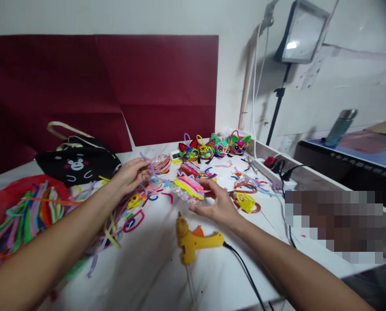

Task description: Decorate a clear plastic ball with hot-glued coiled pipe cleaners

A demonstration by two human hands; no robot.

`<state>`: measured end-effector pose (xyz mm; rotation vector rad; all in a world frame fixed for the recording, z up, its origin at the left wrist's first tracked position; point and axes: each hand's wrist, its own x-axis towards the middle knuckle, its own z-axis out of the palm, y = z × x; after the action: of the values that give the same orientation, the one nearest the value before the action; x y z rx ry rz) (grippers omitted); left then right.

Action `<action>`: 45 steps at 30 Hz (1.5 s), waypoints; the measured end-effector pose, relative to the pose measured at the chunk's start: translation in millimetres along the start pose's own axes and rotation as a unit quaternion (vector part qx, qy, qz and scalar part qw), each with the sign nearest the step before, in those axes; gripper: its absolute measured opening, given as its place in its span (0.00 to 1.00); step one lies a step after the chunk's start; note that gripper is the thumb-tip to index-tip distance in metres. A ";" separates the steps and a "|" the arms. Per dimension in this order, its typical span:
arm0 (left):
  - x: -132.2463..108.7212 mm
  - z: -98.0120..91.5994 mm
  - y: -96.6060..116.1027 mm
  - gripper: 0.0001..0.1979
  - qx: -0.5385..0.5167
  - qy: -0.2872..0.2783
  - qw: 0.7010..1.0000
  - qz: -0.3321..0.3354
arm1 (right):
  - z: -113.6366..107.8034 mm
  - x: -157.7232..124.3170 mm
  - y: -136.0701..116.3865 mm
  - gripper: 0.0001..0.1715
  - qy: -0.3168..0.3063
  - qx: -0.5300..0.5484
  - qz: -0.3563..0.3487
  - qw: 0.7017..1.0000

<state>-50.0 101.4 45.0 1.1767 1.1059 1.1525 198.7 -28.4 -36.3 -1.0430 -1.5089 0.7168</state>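
Striped round ball wrapped in pink, yellow and orange fuzzy strips over a pale speckled surface (pixel 189 191): raised over the middle of the white tabletop (pixel 141 268), in the right hand (pixel 218 202). Right thumb below, fingers above, the grip curved about the ball's right side.

Left hand (pixel 133 174): thumb and fingertips pinching a thin lilac fuzzy pipe cleaner (pixel 161 177). One end pokes up above the fingers; the rest trails toward the ball. Whether it touches the ball, cannot tell.

Just beyond the hands, two more striped balls: one in red and orange bands on a pale speckled surface (pixel 162 163), one in red, pink and dark bands (pixel 190 169). Behind these, a row of four colourful animal-head ornaments with pointed ears (pixel 221 147).

Nearer the wearer: yellow glue gun with orange trigger (pixel 186 242), lying on its side, nozzle toward the ball, black cord leading off at right.

Right of the right hand, a yellow openwork fuzzy piece (pixel 244 202) beside orange-brown loop handles (pixel 245 187). Left side: heap of multicoloured pipe cleaners (pixel 27 220), partly under the left forearm; black fabric bag printed with a bear face (pixel 74 166) behind it.
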 end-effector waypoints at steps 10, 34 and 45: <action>-59.4 10.5 -42.6 0.04 -0.076 0.033 0.996 -0.040 | -2.9 4.1 12.0 0.37 0.001 -0.024 -0.029 0.999; -78.4 -25.4 -81.4 0.16 0.436 0.170 0.846 0.255 | -3.9 1.2 16.1 0.37 -0.009 -0.076 -0.027 0.997; -106.8 12.1 -87.3 0.10 0.184 -0.010 0.976 0.114 | 5.1 -8.0 -1.0 0.36 -0.052 -0.049 -0.024 0.997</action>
<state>-41.7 -8.9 -38.2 1.6331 1.2264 1.1329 193.4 -35.5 -39.9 -1.0519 -1.6686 0.6777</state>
